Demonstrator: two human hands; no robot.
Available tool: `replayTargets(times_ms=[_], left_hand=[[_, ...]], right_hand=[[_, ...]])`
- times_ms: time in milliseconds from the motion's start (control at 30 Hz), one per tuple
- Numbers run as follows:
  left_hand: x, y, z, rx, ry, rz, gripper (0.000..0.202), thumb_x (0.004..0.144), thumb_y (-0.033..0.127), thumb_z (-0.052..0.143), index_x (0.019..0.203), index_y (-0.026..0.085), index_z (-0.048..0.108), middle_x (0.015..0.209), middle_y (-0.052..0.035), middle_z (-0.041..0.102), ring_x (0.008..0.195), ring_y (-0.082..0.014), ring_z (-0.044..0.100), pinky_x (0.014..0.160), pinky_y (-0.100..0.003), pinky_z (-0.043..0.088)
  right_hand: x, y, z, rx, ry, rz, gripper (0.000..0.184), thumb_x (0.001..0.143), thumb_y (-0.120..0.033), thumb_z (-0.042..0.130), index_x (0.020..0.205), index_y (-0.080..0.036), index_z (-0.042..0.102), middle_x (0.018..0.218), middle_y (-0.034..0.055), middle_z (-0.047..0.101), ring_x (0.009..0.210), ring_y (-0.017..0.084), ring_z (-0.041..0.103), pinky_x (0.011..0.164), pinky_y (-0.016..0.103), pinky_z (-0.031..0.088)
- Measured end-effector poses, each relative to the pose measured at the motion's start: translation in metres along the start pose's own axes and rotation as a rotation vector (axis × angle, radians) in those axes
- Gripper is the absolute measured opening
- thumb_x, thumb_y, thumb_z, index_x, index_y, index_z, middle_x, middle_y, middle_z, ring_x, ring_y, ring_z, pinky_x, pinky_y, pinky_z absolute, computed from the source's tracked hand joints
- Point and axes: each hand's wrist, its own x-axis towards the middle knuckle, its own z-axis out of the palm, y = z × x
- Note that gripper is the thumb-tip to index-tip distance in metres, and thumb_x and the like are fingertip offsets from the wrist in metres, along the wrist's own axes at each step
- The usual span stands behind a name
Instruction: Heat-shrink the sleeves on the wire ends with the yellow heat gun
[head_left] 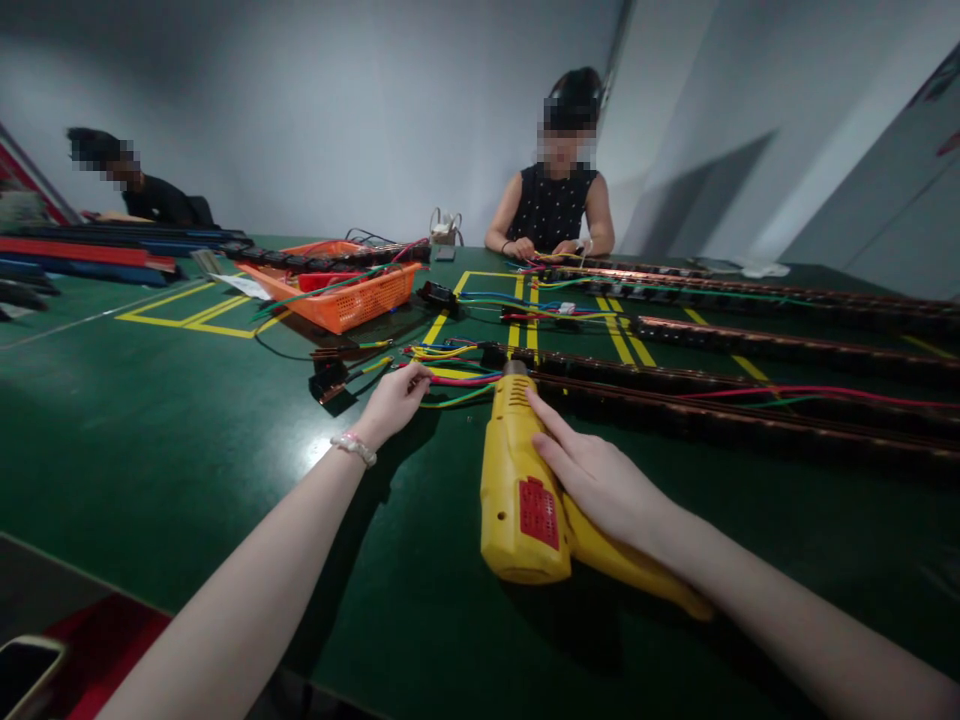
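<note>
My right hand point(600, 478) is wrapped around a yellow heat gun point(504, 480) with a red label. The gun's metal nozzle point(515, 368) points away from me, right by a bundle of coloured wires point(465, 379). My left hand point(397, 398) pinches the red and blue wires near their left ends. These wires run out of a long dark bar with copper-coloured edges point(645, 400), which stretches off to the right. Just left of my left hand lies a small black part point(328, 382) with yellow-green leads. My right palm is hidden by the gun's body.
An orange perforated basket point(367, 300) holding parts stands beyond my left hand. More long bars point(750, 340) with wires lie across the green table point(225, 470), which has yellow tape lines. A co-worker point(559, 200) handles wires opposite; another person point(157, 195) is far left, near stacked strips point(90, 258).
</note>
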Motion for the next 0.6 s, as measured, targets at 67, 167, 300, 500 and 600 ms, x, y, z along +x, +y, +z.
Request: replayTargets(times_ms=[67,167,300,500,600], left_hand=[[0.0,0.001,0.0,0.01,0.008,-0.011,0.02,0.085,0.028,0.045,0.092,0.018,0.06,0.075,-0.0023,0.064,0.069,-0.0143,0.058,0.066,-0.026,0.043],[0.002,0.0,0.001,0.027,0.03,-0.026,0.02,0.085,0.029,0.045,0.092,0.018,0.06,0.076,-0.0023,0.065,0.069,-0.0145,0.057,0.067,-0.027,0.043],[0.004,-0.002,0.004,0.022,0.051,-0.045,0.019,0.084,0.028,0.046,0.089,0.017,0.06,0.074,-0.0028,0.065,0.068,-0.0146,0.058,0.066,-0.027,0.043],[0.007,-0.001,0.003,-0.036,0.077,-0.129,0.024,0.081,0.039,0.051,0.075,0.017,0.058,0.067,-0.0025,0.064,0.058,-0.0136,0.057,0.058,-0.025,0.042],[0.006,0.001,0.0,-0.1,0.1,-0.196,0.028,0.081,0.043,0.05,0.072,0.017,0.056,0.064,-0.0017,0.062,0.052,-0.0124,0.055,0.053,-0.024,0.041]], right_hand=[[0.008,-0.007,0.002,-0.008,-0.025,0.02,0.066,0.091,-0.063,0.016,0.148,-0.031,0.015,0.11,0.0111,0.066,0.094,0.03,0.064,0.082,0.045,0.045],[0.014,-0.015,0.006,0.039,-0.026,0.008,0.067,0.09,-0.065,0.018,0.148,-0.031,0.017,0.1,0.0096,0.068,0.085,0.027,0.065,0.077,0.038,0.046],[0.017,-0.022,0.014,0.044,-0.037,0.021,0.068,0.088,-0.068,0.017,0.147,-0.034,0.016,0.09,0.0087,0.067,0.077,0.024,0.064,0.073,0.036,0.045],[0.021,-0.036,0.027,0.041,-0.056,-0.002,0.068,0.087,-0.07,0.014,0.146,-0.038,0.015,0.086,0.0088,0.064,0.074,0.024,0.063,0.072,0.036,0.044],[0.024,-0.046,0.034,0.04,-0.06,-0.021,0.069,0.086,-0.072,0.013,0.146,-0.039,0.016,0.093,0.0104,0.064,0.08,0.026,0.063,0.074,0.037,0.044]])
